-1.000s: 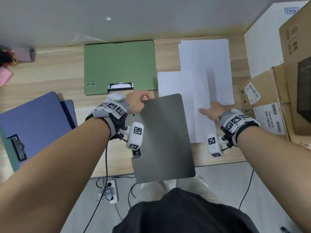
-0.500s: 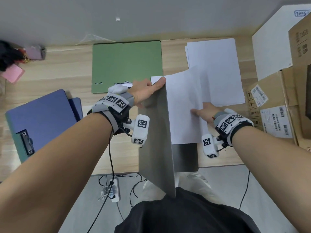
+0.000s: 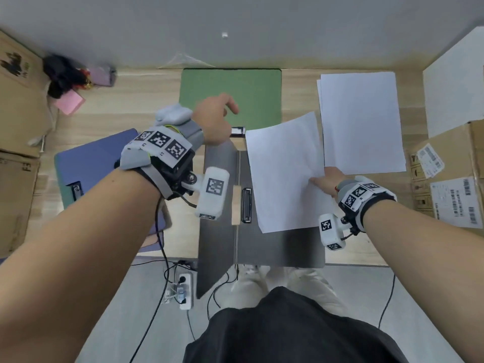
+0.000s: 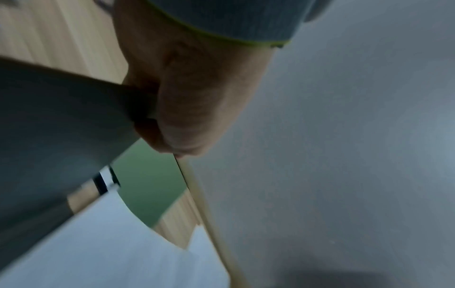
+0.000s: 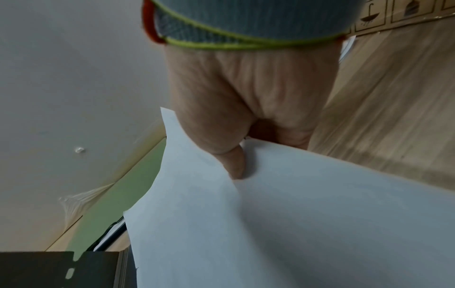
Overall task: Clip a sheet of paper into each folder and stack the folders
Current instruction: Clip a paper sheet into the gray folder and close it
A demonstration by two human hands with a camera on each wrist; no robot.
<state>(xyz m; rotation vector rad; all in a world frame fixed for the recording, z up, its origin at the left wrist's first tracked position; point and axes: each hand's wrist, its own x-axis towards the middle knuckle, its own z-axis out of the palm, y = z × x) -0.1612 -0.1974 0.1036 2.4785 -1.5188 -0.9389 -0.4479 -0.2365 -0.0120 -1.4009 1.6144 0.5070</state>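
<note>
A grey folder (image 3: 280,244) lies open at the table's front edge, its back panel flat and overhanging. My left hand (image 3: 216,121) grips the top corner of its cover (image 3: 217,231), which tilts over to the left; the left wrist view shows the cover (image 4: 61,126) pinched in my left hand (image 4: 157,124). A black clip (image 3: 246,205) runs along the spine inside. My right hand (image 3: 320,179) pinches one white sheet (image 3: 285,171) by its right edge and holds it slanted over the back panel. In the right wrist view the thumb presses on the sheet (image 5: 295,214).
A green folder (image 3: 251,93) lies shut at the back, and a blue folder (image 3: 89,158) rests on another at the left. A stack of white paper (image 3: 361,121) sits back right. Cardboard boxes (image 3: 450,184) stand at the right and far left. Cables and a power strip lie on the floor.
My left hand has swung the grey cover from shut, through upright, over to the left. The right hand has brought the sheet left, over the folder's open inside.
</note>
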